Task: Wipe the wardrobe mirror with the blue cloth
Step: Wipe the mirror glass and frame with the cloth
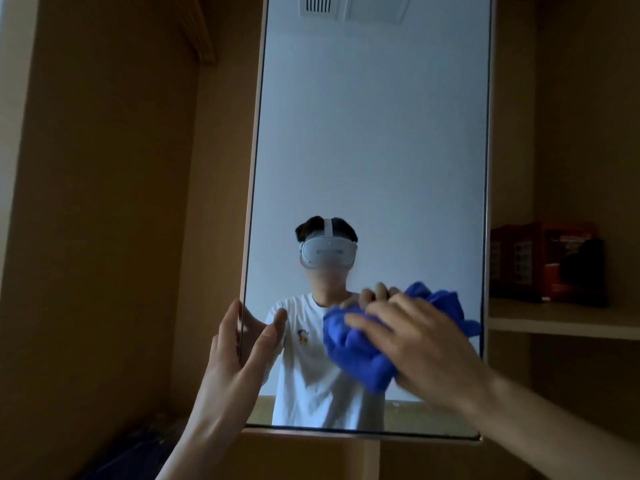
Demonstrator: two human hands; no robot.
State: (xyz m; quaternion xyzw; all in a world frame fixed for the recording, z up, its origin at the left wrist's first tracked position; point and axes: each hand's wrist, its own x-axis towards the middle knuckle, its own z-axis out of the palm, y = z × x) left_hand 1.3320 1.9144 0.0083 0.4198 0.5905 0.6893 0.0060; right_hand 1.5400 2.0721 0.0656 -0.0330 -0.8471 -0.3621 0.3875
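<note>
1. The wardrobe mirror [374, 150] is a tall framed panel. Its top is cut off by the picture's edge, and its bottom rim is in view.
2. The blue cloth [356, 348] is bunched against the mirror's lower right part. Much of it is covered by the hand on top.
3. The right hand [426, 344] lies over the cloth, fingers spread and nearly straight, pressing it to the glass. The hand is blurred and the thumb is hidden beneath it, so I cannot tell whether the thumb pinches the fabric.
4. The left hand [235, 358] grips the mirror's left edge low down, thumb on the front of the glass and the fingers round the rim. Their tips are hidden behind it.
5. The mirror reflects a person in a white T-shirt wearing a headset.
6. Right of the mirror, a shelf [561, 322] carries a red box [547, 261] with a dark object [585, 268] in front of it, too dim to identify.
7. Below the mirror's left corner lies a dark heap [138, 452], too shadowed to make out.
</note>
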